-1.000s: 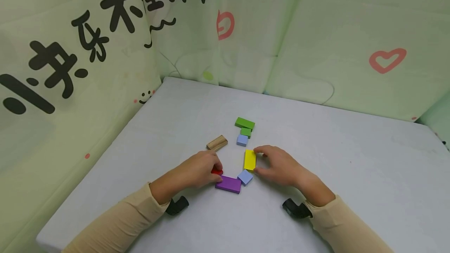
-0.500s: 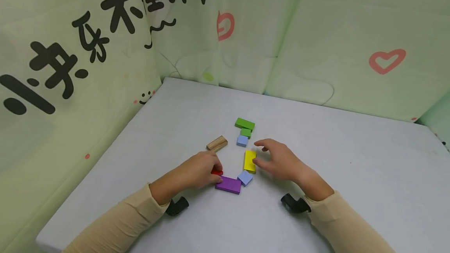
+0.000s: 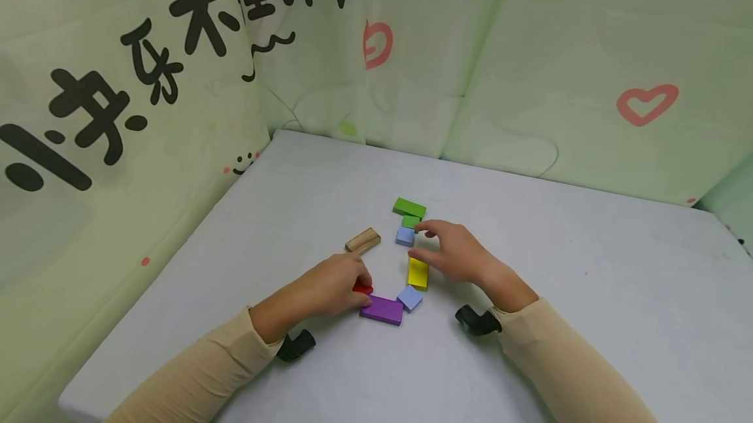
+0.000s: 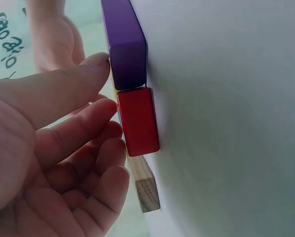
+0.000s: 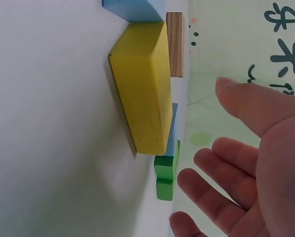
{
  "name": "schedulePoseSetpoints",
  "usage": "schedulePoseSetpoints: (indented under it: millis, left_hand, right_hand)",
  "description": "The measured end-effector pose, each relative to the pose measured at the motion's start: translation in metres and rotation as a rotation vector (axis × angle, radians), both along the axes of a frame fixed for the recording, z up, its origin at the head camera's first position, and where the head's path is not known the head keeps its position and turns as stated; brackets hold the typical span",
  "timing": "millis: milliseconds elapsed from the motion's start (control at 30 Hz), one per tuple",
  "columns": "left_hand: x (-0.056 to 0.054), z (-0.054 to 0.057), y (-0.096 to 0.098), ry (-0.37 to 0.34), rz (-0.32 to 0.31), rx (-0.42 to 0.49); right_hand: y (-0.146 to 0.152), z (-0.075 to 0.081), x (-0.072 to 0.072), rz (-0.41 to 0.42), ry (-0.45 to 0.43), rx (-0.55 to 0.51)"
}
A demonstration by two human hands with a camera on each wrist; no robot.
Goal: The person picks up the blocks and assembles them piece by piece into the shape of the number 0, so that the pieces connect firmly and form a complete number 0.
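On the left side, a pale green cloth [image 3: 70, 227] hangs with big black writing on it. Next comes your left sleeve [image 3: 200, 364], which is tan, with a black thing [image 3: 298, 345] poking out at the wrist. Your left hand [image 3: 335, 282] is loose, with its fingers bent a little. It isn't squeezing anything. Its thumb touches the purple block and a finger touches the red block.

Just past that hand, the wooden block [image 3: 363, 240] lies at a slant on the white desk [image 3: 588, 266]. The red block [image 4: 138, 122] is mostly hidden under your fingers when seen from your head. From your left wrist, you can see it sits right against the end of the purple block [image 3: 382, 310].

Next, farther away from you, is a blue block [image 3: 404, 236]. Behind it is the long green block [image 3: 409, 207], and between those two sits the small green block [image 3: 410, 221]. Nearer to you, a turned blue block [image 3: 410, 298] sits between the purple block and the yellow block [image 3: 418, 274].

Your right hand [image 3: 455, 253] isn't holding anything. Its fingers are spread apart, above the yellow block and close to the far blue one. Last comes your right sleeve [image 3: 570, 364], and a red heart [image 3: 647, 104] is on the cloth behind.
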State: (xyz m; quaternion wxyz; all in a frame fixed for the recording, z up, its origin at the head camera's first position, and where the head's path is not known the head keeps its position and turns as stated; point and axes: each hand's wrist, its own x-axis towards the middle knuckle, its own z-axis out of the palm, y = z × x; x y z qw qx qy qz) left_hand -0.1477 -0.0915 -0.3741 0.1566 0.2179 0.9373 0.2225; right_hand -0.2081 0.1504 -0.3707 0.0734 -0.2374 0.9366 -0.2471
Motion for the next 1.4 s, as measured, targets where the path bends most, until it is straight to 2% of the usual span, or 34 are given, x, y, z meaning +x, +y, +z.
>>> schedulePoseSetpoints:
  millis: [600,1100,1400]
  left_hand:
    - [-0.002,-0.001,0.0,0.005,-0.005,-0.007]
    - [-0.003,0.0,-0.002,0.014,-0.028,0.007]
    - [-0.004,-0.001,-0.002,0.004,-0.019,0.002]
  right_hand:
    - [-0.007,-0.006,-0.023,-0.019,-0.044,0.027]
    - [-0.018,-0.005,-0.03,-0.034,-0.083,0.072]
    - [-0.019,-0.005,-0.034,-0.031,-0.093,0.067]
